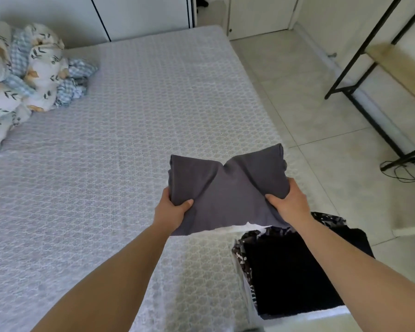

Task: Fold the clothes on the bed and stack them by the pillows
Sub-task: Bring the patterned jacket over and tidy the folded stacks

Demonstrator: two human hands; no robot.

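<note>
A folded grey cloth [225,188] is gripped at its near corners by the left hand [171,212] and right hand [289,202], above the bed [106,164]. Below the right hand, dark clothes [292,271] are stacked, possibly folded.

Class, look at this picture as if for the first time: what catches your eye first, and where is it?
First, the folded grey garment held up over the bed's near right part, gripped by the left hand and right hand at its two sides. Next, the floral and checked bedding bunched at the bed's far left corner. Then the dark folded stack under the right forearm at the bed's edge.
</note>
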